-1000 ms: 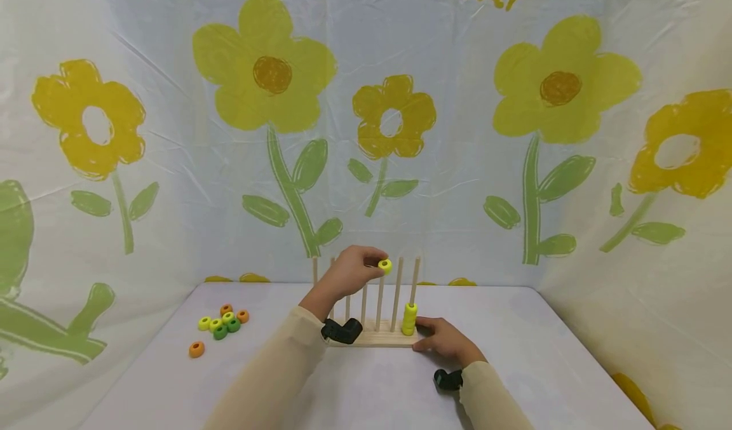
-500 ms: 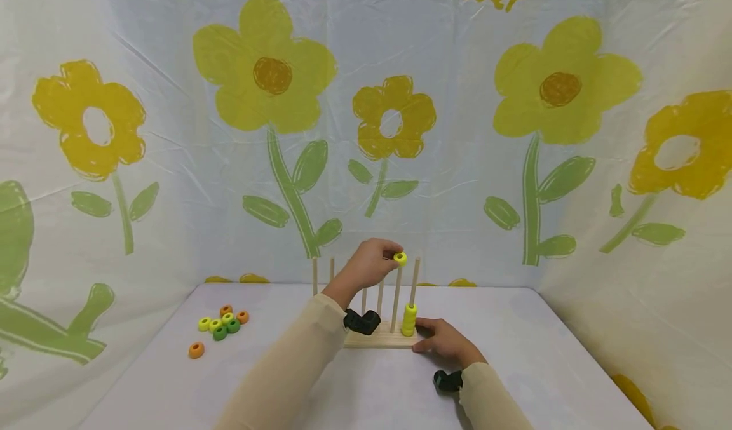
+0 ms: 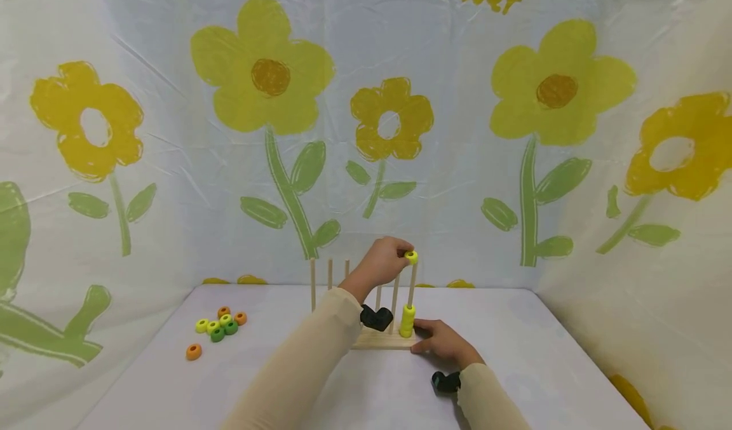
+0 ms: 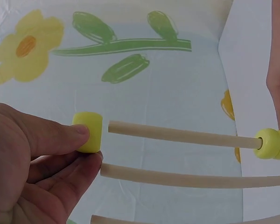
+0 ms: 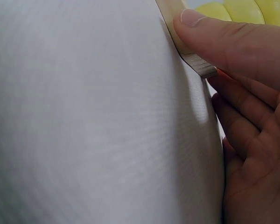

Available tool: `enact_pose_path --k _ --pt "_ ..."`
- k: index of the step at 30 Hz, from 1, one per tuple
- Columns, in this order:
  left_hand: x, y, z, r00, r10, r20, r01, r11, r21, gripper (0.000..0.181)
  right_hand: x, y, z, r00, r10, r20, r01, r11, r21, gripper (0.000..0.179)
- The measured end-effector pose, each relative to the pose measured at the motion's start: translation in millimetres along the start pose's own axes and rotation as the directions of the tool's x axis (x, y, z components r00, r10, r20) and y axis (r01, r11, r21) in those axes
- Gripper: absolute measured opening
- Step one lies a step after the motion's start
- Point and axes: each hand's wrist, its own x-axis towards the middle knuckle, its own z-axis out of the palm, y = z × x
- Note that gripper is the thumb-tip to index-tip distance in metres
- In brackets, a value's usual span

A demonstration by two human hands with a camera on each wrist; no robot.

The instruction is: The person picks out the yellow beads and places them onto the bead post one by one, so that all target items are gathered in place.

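Observation:
A yellow bead (image 3: 411, 261) is pinched between the thumb and fingers of my left hand (image 3: 380, 265), level with the top of the rightmost peg. In the left wrist view a small gap separates that bead (image 4: 94, 123) from the tip of the peg (image 4: 182, 134). Several yellow beads (image 3: 407, 322) are stacked at the foot of the same peg. My right hand (image 3: 446, 342) grips the right end of the wooden peg rack (image 3: 380, 340); the right wrist view has its thumb on top of the base and fingers at the end. My left forearm hides part of the rack.
Loose yellow beads (image 3: 202, 325), green beads (image 3: 217, 335) and orange beads (image 3: 194, 352) lie on the left of the white table (image 3: 149, 392). The other upright pegs (image 3: 312, 284) stand left of the stacked one. A flower-printed cloth (image 3: 446, 214) hangs behind the table.
My left hand has carried the yellow bead rightward and slightly up, past other pegs to the rightmost one. My right hand has kept its hold on the rack.

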Motion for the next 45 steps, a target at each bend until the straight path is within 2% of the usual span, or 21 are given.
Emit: enact_pose_path --k 7,14,20,25,34,37,41,45 --pt "6.3 2.1 6.4 1.000 -0.007 -0.006 0.007 0.999 0.033 0.032 -0.4 0.8 3.5 1.000 0.007 0.014 -0.007 1.000 0.011 0.072" --pt "9.8 3.7 6.3 0.999 -0.037 -0.002 0.037 0.999 0.030 0.033 0.2 -1.3 0.8 1.000 -0.005 0.011 0.005 1.000 -0.005 0.072" --pt "14.4 5.8 6.5 0.999 -0.032 0.015 0.032 0.998 0.048 0.033 1.6 0.7 0.0 1.000 0.016 0.007 -0.016 1.000 -0.006 0.073" --pt "17.4 5.7 9.3 0.999 -0.026 0.036 0.022 0.996 0.088 0.032 1.3 1.8 1.4 1.000 0.024 0.012 -0.024 1.000 0.001 0.074" --pt "16.7 7.8 7.4 0.997 -0.051 0.062 0.039 0.983 0.181 0.034 0.2 -3.4 -1.6 0.999 0.039 0.007 -0.039 0.999 -0.005 0.074" --pt "14.5 6.8 6.8 0.998 -0.037 0.052 0.028 0.986 0.166 0.034 0.2 -4.2 -2.5 1.000 0.019 0.002 -0.019 1.000 -0.021 0.072" --pt "9.9 1.9 6.8 1.000 0.013 0.021 -0.016 0.993 0.120 0.034 -0.3 -4.8 -2.6 1.000 -0.009 0.002 0.009 0.999 -0.034 0.069" --pt "2.4 -6.2 5.4 0.999 0.050 -0.016 -0.048 0.994 0.096 0.034 -1.1 -3.7 -1.9 1.000 0.004 0.004 -0.004 1.000 -0.028 0.070"
